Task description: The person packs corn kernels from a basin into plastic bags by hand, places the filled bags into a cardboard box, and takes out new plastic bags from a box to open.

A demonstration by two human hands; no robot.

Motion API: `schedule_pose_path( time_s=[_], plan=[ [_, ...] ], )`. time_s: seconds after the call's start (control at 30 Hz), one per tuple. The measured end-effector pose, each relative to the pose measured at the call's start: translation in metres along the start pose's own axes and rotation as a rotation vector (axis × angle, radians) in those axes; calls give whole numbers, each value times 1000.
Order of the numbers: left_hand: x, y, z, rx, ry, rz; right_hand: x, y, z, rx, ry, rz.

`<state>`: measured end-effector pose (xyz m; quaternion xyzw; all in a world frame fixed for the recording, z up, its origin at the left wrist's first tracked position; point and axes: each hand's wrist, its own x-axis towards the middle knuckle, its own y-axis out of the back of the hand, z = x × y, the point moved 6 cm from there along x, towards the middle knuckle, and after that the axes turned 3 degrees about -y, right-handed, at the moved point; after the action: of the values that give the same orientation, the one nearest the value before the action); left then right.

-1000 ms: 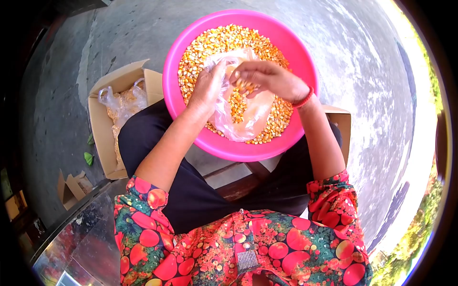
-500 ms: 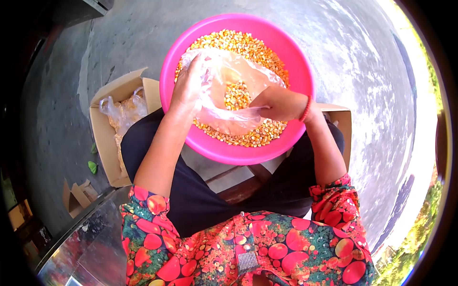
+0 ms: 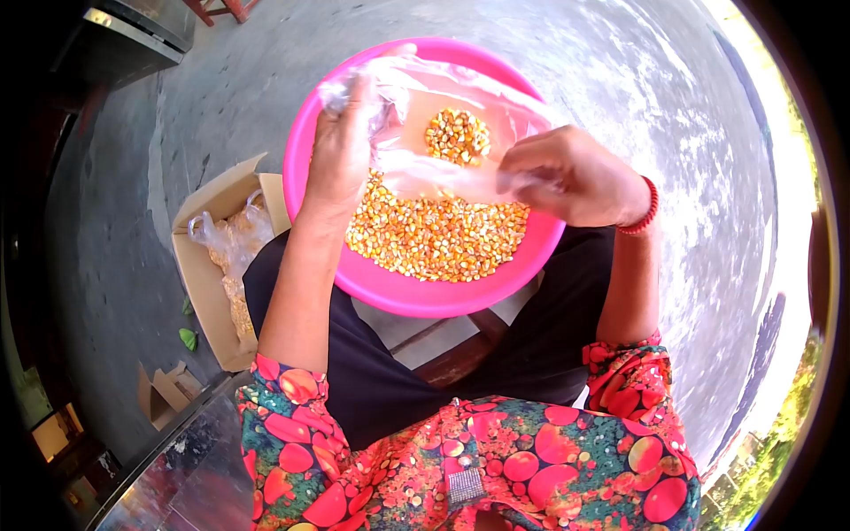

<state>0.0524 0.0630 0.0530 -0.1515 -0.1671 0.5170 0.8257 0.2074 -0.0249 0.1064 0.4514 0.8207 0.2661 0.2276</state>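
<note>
A clear plastic bag (image 3: 425,173) is stretched between my two hands above a pink basin (image 3: 390,296) on my lap. Inside the bag lies a small heap of corn kernels (image 3: 457,135). Loose corn kernels (image 3: 434,239) cover the basin's floor below it. My left hand (image 3: 343,146) grips the bunched left side of the bag. My right hand (image 3: 575,177), with a red bracelet at the wrist, pinches the bag's right edge over the basin's right rim.
An open cardboard box (image 3: 202,288) on the left holds a bag of corn (image 3: 237,232). A smaller torn box (image 3: 168,389) and a green leaf (image 3: 188,338) lie nearby. Red furniture legs (image 3: 221,11) stand at the top left.
My right hand has let go of its kernels, taken the bag's edge and moved right. The bag is lifted and spread wider, and my left hand has shifted left.
</note>
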Motion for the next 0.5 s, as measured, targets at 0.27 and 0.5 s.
schedule_pose_path(
  time_s=[0.27, 0.5],
  plan=[
    [-7, -2, -30, 329, 131, -60, 22, -29, 40, -37, 17, 60],
    [-5, 0, -27, 806, -12, -186, 27, -29, 84, -384, -263, 446]
  ],
)
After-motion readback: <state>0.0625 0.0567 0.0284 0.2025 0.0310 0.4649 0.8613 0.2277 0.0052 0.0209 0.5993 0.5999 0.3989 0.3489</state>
